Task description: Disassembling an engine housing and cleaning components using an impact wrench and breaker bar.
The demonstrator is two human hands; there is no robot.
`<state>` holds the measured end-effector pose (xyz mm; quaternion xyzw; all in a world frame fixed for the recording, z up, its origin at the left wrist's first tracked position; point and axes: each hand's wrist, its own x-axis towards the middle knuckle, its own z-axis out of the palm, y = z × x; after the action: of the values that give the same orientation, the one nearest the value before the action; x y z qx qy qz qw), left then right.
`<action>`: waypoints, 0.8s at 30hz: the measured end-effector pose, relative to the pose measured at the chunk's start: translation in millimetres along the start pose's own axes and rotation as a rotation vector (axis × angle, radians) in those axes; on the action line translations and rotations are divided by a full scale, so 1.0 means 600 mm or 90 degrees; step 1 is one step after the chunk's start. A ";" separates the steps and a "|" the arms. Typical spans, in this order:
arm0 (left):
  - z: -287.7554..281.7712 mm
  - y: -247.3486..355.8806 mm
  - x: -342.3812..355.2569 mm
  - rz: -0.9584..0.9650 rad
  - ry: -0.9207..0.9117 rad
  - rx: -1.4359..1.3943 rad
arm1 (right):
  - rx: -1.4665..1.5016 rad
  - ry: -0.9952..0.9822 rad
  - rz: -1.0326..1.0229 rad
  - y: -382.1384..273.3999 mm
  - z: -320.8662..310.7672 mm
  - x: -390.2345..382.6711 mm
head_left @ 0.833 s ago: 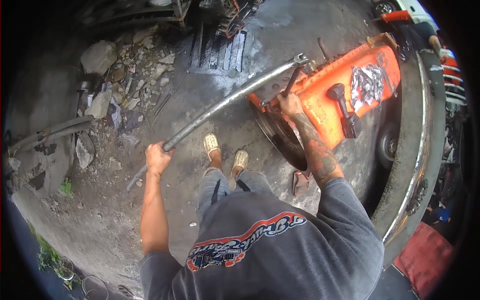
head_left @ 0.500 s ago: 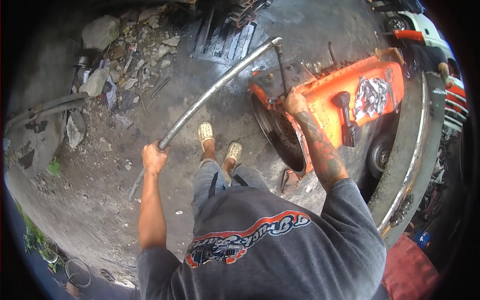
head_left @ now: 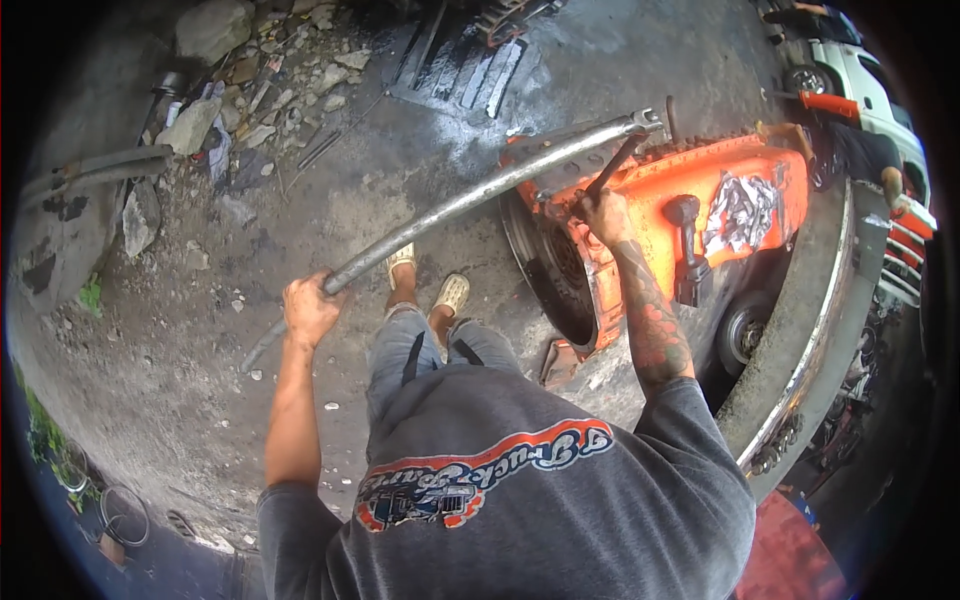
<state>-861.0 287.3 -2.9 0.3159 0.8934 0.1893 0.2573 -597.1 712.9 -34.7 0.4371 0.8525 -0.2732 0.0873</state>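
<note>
Left fingers (head_left: 306, 294) clamp a metal pipe (head_left: 480, 191), right fingers (head_left: 602, 210) a dark bar (head_left: 614, 167); right of centre, an orange housing (head_left: 652, 197) holds a dark round part (head_left: 568, 268).

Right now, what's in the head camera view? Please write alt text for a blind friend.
The left hand grips a long grey pipe, while the right hand holds a dark rod that meets the pipe's far end, over an orange metal housing. Crumpled silvery sheeting and a dark tool lie on it.
</note>
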 end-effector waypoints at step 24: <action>0.027 -0.090 0.346 0.186 0.164 0.079 | -0.164 0.127 0.038 -0.033 0.037 0.019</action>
<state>-1015.7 387.8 -113.4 0.4306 0.8736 0.2077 0.0907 -621.9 699.5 -49.9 0.4724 0.8715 -0.1140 0.0656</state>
